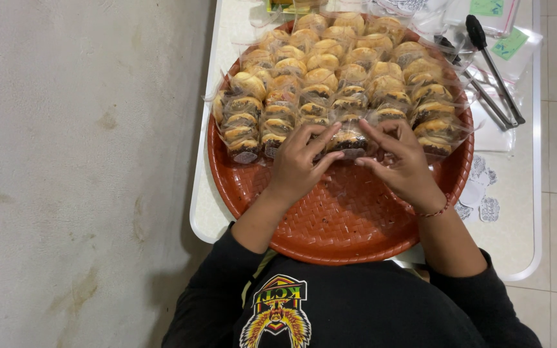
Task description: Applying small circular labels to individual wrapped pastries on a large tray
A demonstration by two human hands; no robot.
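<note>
A large round red-brown woven tray (330, 225) lies on a small white table (517, 212). Its far half is packed with rows of golden pastries (330, 71) with dark filling, each in a clear plastic wrapper. My left hand (298, 161) and my right hand (401, 158) meet at the front row, fingers pinching one wrapped pastry (351, 138) from both sides. My right wrist wears a thin red bracelet (434, 211).
Black-handled metal tongs (491, 71) lie on the table to the right of the tray, beside clear bags with green labels (509, 44). Small white stickers (485, 200) lie near the tray's right rim. A bare concrete floor (78, 174) fills the left side.
</note>
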